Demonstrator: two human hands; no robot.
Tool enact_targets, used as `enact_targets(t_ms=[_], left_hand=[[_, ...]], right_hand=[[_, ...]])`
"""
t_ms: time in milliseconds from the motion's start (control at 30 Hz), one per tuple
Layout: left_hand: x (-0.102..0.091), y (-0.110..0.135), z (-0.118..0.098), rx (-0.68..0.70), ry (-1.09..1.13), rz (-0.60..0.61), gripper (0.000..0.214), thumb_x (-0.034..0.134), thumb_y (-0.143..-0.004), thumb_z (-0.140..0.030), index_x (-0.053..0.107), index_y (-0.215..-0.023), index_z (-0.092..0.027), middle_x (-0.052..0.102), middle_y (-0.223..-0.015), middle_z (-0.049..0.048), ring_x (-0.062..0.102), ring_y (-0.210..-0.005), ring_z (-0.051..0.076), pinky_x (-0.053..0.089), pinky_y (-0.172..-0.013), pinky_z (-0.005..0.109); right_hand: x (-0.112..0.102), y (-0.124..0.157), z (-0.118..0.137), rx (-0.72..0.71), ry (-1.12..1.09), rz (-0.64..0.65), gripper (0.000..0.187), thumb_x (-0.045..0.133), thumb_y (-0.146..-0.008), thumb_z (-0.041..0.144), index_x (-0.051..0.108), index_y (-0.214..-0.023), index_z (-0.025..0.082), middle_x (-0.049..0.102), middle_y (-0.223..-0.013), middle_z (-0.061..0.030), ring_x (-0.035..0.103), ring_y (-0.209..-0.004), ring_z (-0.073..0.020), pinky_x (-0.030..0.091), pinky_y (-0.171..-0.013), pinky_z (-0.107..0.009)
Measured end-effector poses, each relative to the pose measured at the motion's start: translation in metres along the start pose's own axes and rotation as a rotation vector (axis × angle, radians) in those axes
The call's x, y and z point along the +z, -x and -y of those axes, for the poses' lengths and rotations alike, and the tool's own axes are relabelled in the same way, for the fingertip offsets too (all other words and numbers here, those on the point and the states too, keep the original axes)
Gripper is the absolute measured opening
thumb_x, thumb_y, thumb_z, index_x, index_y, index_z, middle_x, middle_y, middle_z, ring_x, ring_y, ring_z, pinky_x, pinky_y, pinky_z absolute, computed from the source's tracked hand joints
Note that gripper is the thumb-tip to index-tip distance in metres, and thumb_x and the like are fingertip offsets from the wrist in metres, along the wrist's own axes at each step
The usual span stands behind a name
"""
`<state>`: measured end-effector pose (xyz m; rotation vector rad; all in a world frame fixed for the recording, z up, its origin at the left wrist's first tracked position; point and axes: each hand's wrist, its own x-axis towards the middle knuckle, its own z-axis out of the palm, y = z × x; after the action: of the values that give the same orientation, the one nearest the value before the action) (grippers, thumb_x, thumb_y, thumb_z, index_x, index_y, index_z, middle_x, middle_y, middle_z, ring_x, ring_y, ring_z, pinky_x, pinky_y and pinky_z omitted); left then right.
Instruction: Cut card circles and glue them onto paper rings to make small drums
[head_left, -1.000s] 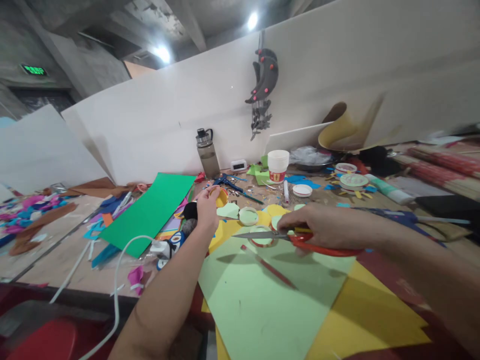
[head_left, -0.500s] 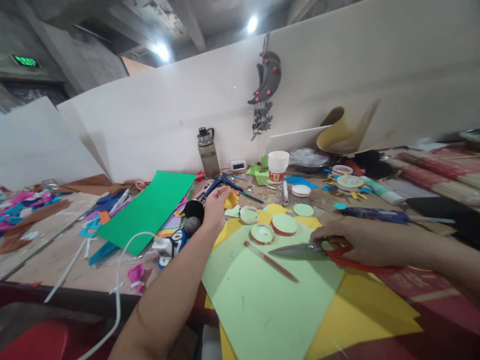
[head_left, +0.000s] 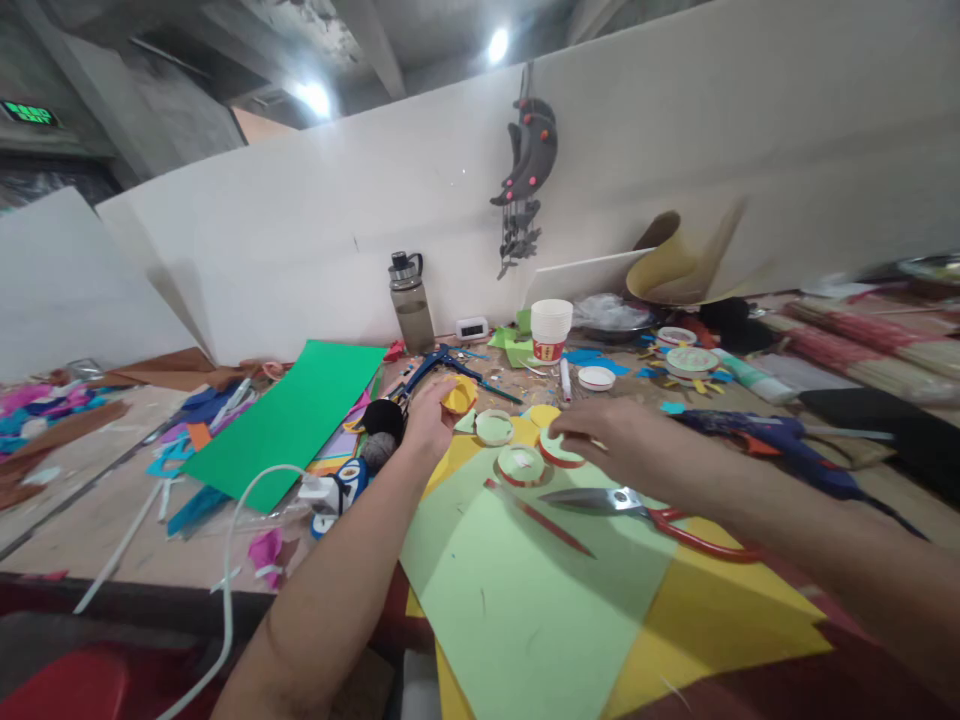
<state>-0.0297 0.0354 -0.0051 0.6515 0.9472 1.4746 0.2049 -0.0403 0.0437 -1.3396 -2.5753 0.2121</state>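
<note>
My left hand point(head_left: 433, 415) is closed on a small yellow disc-shaped piece point(head_left: 460, 397) with a reddish edge. My right hand point(head_left: 611, 435) hangs over a pale green round piece point(head_left: 561, 449) with a red rim, fingers bent downward and loosely apart. Whether they touch it, I cannot tell. Below that hand, red-handled scissors point(head_left: 697, 537) lie with slightly parted blades on the pale green sheet point(head_left: 540, 600). Two more round pieces, one rimmed point(head_left: 521, 465) and one farther back point(head_left: 494, 428), sit beside it. A reddish pencil point(head_left: 541, 518) rests across the sheet.
Yellow sheets point(head_left: 720, 610) lie under the green one. A glue gun point(head_left: 757, 430) is at the right. Stacked paper cups point(head_left: 551, 330), a white marker point(head_left: 565, 380) and a bottle point(head_left: 411, 305) stand or lie behind. A white cable point(head_left: 229, 590) runs along the left by a green sheet point(head_left: 292, 420).
My right hand has let go of the scissors, which now lie on the sheets, and has moved left and away from me over the round pieces. My left hand keeps the yellow piece.
</note>
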Motion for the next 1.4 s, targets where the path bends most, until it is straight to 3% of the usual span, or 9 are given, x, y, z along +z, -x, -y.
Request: enact_targets(t_ms=[200, 333, 700, 833, 967, 1033, 1167, 1233, 1400], left_hand=[[0.001, 0.000, 0.001, -0.033, 0.038, 0.001, 0.010, 0.067, -0.064, -0.010, 0.064, -0.073, -0.013, 0.071, -0.074, 0.0042, 0.066, -0.066, 0.015, 0.052, -0.061, 0.024], [0.002, 0.001, 0.001, -0.026, 0.017, 0.006, 0.009, 0.065, -0.066, -0.009, 0.064, -0.074, -0.013, 0.071, -0.075, 0.0048, 0.066, -0.066, 0.015, 0.051, -0.060, 0.025], [0.009, 0.007, -0.003, -0.155, 0.117, -0.037, 0.019, 0.055, -0.075, -0.007, 0.065, -0.090, -0.011, 0.071, -0.078, 0.0064, 0.066, -0.066, 0.015, 0.051, -0.060, 0.024], [0.011, 0.010, -0.003, -0.176, 0.119, -0.048, 0.020, 0.051, -0.076, -0.004, 0.063, -0.091, -0.011, 0.071, -0.077, 0.0063, 0.067, -0.066, 0.015, 0.053, -0.062, 0.024], [0.010, 0.013, -0.002, -0.181, 0.114, 0.002, 0.020, 0.052, -0.078, -0.007, 0.063, -0.094, -0.013, 0.073, -0.080, 0.0064, 0.070, -0.072, 0.018, 0.058, -0.080, 0.039], [0.009, 0.014, -0.002, -0.192, 0.121, 0.033, 0.016, 0.053, -0.081, -0.011, 0.063, -0.093, -0.012, 0.073, -0.079, 0.0070, 0.071, -0.075, 0.019, 0.057, -0.085, 0.044], [0.008, 0.014, -0.001, -0.158, 0.116, 0.059, 0.012, 0.056, -0.084, -0.015, 0.064, -0.093, -0.013, 0.073, -0.078, 0.0058, 0.071, -0.073, 0.017, 0.057, -0.088, 0.043], [0.008, 0.014, 0.000, -0.140, 0.107, 0.070, 0.013, 0.056, -0.086, -0.016, 0.065, -0.095, -0.013, 0.074, -0.080, 0.0052, 0.070, -0.071, 0.015, 0.057, -0.090, 0.042], [0.009, 0.013, -0.001, -0.158, 0.139, 0.102, 0.021, 0.056, -0.086, -0.020, 0.065, -0.104, -0.014, 0.074, -0.086, 0.0068, 0.071, -0.082, 0.019, 0.054, -0.095, 0.045]], right_hand=[[0.035, -0.036, 0.018, -0.094, 0.027, 0.129, 0.021, 0.059, -0.083, 0.014, 0.072, -0.099, 0.018, 0.070, -0.104, -0.0116, 0.064, -0.098, -0.0227, 0.044, -0.075, -0.026], [0.045, -0.044, 0.015, -0.058, 0.084, 0.171, 0.017, 0.057, -0.083, 0.015, 0.072, -0.090, 0.018, 0.071, -0.091, -0.0104, 0.066, -0.084, -0.0214, 0.038, -0.062, -0.025], [0.046, -0.038, 0.013, -0.088, 0.069, 0.081, 0.023, 0.048, -0.083, 0.009, 0.069, -0.086, 0.017, 0.070, -0.086, -0.0107, 0.064, -0.079, -0.0209, 0.034, -0.060, -0.026], [0.030, -0.031, 0.011, -0.057, -0.197, 0.014, 0.025, 0.049, -0.079, 0.007, 0.071, -0.085, 0.017, 0.071, -0.085, -0.0067, 0.063, -0.078, -0.0175, 0.041, -0.068, -0.025], [0.004, -0.019, 0.013, -0.285, -0.622, 0.401, 0.021, 0.055, -0.086, 0.026, 0.074, -0.092, 0.020, 0.073, -0.083, -0.0008, 0.064, -0.073, -0.0146, 0.046, -0.066, -0.023], [-0.004, -0.016, 0.008, -0.315, -0.690, 0.438, 0.025, 0.059, -0.086, 0.035, 0.075, -0.098, 0.021, 0.074, -0.089, -0.0013, 0.066, -0.079, -0.0161, 0.048, -0.071, -0.024], [-0.007, -0.021, -0.023, -0.038, -0.546, 0.057, 0.036, 0.054, -0.088, 0.049, 0.073, -0.100, 0.022, 0.075, -0.093, -0.0030, 0.066, -0.084, -0.0205, 0.049, -0.073, -0.030], [-0.005, -0.023, -0.041, 0.091, -0.389, -0.037, 0.037, 0.054, -0.087, 0.050, 0.072, -0.103, 0.022, 0.074, -0.091, -0.0050, 0.066, -0.081, -0.0228, 0.050, -0.070, -0.033], [0.002, -0.022, -0.052, 0.122, -0.143, 0.135, 0.054, 0.068, -0.075, 0.039, 0.063, -0.126, 0.024, 0.068, -0.121, -0.0092, 0.064, -0.104, -0.0301, 0.051, -0.086, -0.040]])
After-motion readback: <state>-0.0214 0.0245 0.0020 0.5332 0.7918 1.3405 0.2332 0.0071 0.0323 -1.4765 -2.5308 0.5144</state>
